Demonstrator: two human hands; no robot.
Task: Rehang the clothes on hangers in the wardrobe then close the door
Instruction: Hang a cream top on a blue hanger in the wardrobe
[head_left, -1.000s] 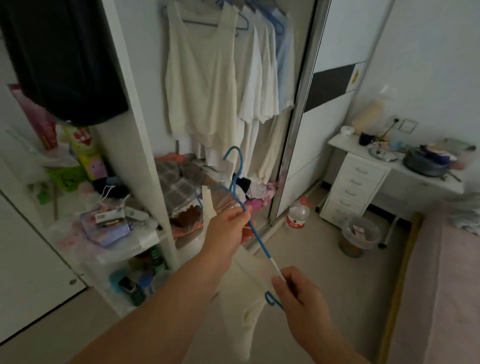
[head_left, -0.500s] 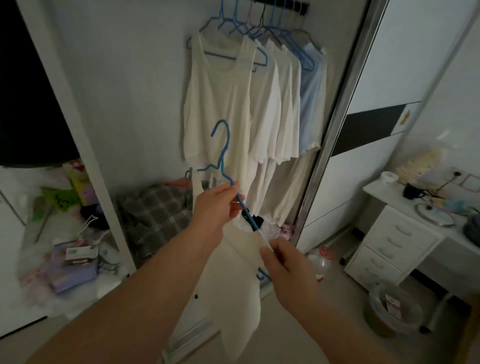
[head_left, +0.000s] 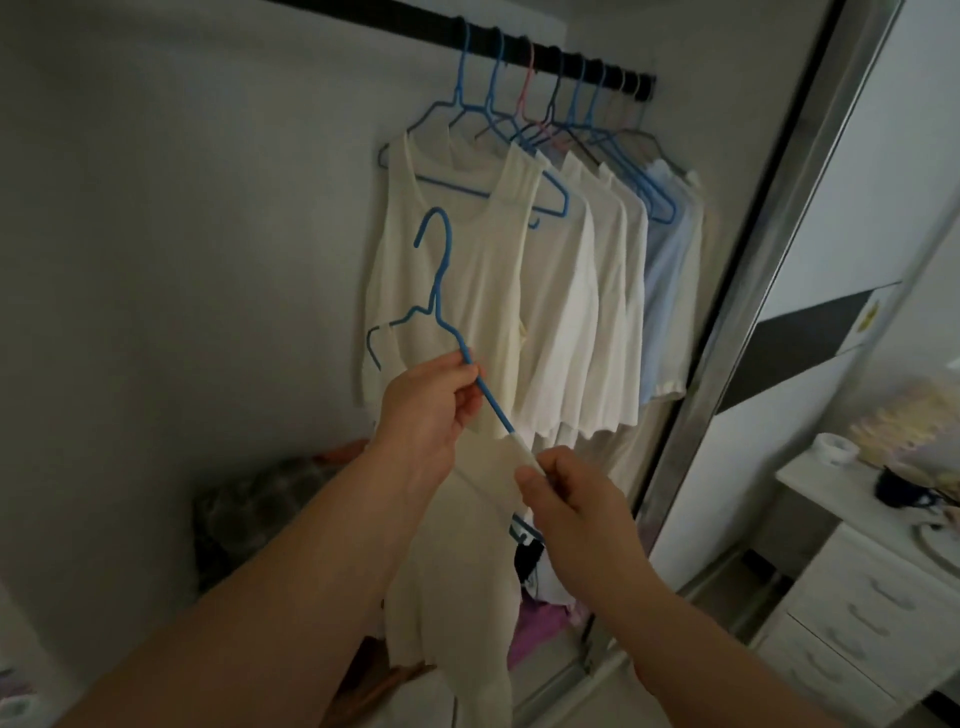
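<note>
Grey wardrobe walls (head_left: 182, 234) fill the back of the view, with a black rail (head_left: 545, 54) up high. One blue hanger (head_left: 441, 312) is held up in front of the hung clothes, below the rail and not on it. One cream top (head_left: 457, 571) droops from it, with a thin strap on the hanger's right arm. Two hands hold these. The left hand (head_left: 421, 410) pinches the blue wire of the hanger. The right hand (head_left: 566, 504) pinches the strap at the wire's lower end.

About eight hangers hook on the rail, mostly blue, one pink, one dark. The far ones are packed close, so the count is not sure. About five or six pale tops (head_left: 561, 312) hang there, cream and white, with a light blue one (head_left: 670, 291) at the far end.

To the right is the silver door frame (head_left: 737, 291) and the sliding door (head_left: 841, 332) with a dark stripe. One white counter (head_left: 872, 571) with drawers holds a dark cup (head_left: 898, 491) and a white roll (head_left: 836, 447); its edge is cut off.

Low in the wardrobe, behind the arms, lies a blurry pile of clothes (head_left: 249, 504), too dim to name.
</note>
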